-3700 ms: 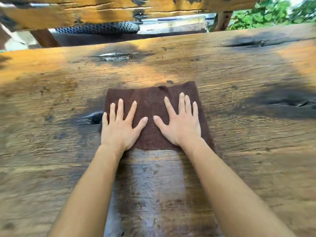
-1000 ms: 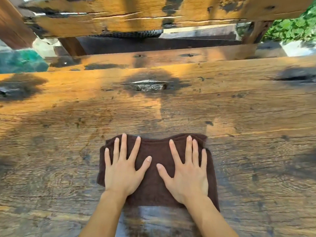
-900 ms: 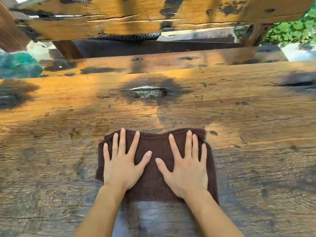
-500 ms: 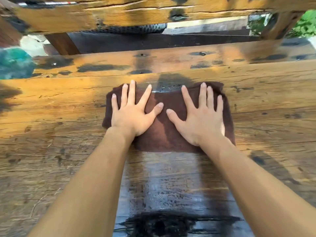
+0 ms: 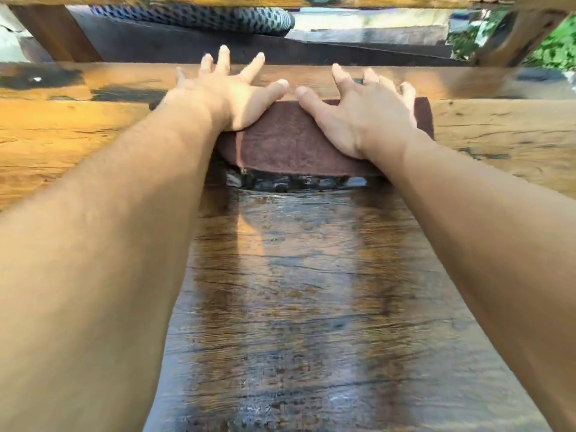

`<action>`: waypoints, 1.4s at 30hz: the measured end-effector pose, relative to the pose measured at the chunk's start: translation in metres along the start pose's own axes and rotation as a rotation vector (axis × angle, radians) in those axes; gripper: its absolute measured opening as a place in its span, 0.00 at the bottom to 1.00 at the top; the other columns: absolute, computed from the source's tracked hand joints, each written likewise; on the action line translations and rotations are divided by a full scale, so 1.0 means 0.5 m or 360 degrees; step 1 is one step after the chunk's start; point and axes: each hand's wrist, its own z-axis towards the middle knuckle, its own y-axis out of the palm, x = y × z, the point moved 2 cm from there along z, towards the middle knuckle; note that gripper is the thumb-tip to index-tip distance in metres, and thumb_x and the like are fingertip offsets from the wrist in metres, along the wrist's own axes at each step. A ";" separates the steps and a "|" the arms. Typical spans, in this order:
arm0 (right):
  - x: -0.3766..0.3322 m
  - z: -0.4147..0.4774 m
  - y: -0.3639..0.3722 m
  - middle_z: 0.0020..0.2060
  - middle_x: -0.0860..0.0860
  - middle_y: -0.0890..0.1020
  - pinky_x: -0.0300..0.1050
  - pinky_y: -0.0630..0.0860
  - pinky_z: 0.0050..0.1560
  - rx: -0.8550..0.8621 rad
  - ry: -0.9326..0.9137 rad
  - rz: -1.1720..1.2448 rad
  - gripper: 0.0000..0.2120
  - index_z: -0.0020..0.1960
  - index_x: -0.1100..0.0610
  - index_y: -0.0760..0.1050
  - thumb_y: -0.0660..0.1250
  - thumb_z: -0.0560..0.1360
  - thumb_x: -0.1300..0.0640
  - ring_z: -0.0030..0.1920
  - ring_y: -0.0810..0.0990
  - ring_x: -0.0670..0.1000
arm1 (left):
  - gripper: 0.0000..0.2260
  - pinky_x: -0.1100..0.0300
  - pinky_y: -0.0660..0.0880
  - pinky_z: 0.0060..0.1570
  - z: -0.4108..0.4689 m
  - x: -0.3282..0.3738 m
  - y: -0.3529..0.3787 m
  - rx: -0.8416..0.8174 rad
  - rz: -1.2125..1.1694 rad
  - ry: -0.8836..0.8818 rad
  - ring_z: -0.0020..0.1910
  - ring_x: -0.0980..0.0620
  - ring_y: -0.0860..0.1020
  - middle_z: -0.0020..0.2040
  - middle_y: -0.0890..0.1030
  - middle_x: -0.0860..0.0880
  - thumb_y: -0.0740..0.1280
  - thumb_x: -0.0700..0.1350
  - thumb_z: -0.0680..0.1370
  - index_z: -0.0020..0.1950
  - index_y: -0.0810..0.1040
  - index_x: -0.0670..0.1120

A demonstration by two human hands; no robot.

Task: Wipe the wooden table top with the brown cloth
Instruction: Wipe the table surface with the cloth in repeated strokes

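Left hand [image 5: 230, 92], right hand [image 5: 358, 113] pressed flat, fingers splayed, gripping nothing; brown cloth [image 5: 286, 141] looked soft, limp, best pinned under 2 palms.

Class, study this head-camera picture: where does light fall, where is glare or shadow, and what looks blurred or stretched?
Head view: warm sunlight on the dry table top at both sides; pale glare on the wet strip below the brown cloth, with darker bands beside each arm; left hand and right hand fairly sharp, upper right corner smeared; wide lens swells the near forearms.
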 end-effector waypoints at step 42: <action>0.042 -0.767 0.086 0.84 0.62 0.39 0.63 0.35 0.81 -0.0057 -0.0251 -0.0042 0.40 0.84 0.37 0.39 0.38 0.76 0.22 0.84 0.36 0.60 | 0.37 0.39 0.39 0.80 -0.828 -0.052 0.210 0.0173 0.0029 0.0081 0.83 0.47 0.39 0.85 0.40 0.50 0.36 0.81 0.71 0.79 0.38 0.72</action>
